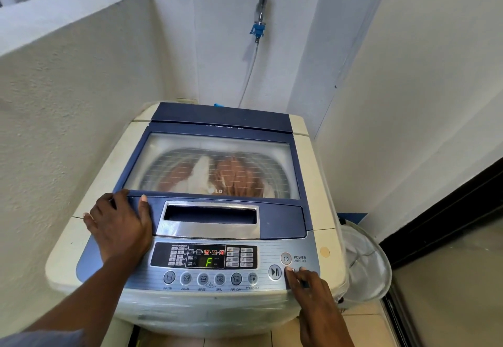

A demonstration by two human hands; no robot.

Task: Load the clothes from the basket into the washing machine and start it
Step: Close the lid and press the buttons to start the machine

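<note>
Washing machine (206,311), top-loading, cream body with blue top, stands at centre frame in a narrow corner. Its front is wrapped in clear film and its foot is cut off at 6 o'clock. Lid (280,221): down. Clothes (236,172): inside the drum, seen blurred through the lid window as brownish and white pieces, number not discernible. Control panel (264,248): display (208,261) shows a green "F"; the small icon labels are too fine to read. Left hand (119,232): flat on the lid's corner at 9 o'clock, fingers straight and spread, gripping nothing. Right hand (313,289): at 4 o'clock on the panel, fingers loosely extended and apart, one fingertip touching just beside the start/pause button (274,272) and below the power button (285,258), covering part of a printed label. Basket (367,265): white mesh, on the floor at 3 o'clock, partly hidden behind the machine, contents not discernible. Room: rough white walls (81,101); tap (261,12) with hose (249,74) at 12 o'clock; pale floor tiles (353,325); dark door frame (435,210) at 3 o'clock.
</note>
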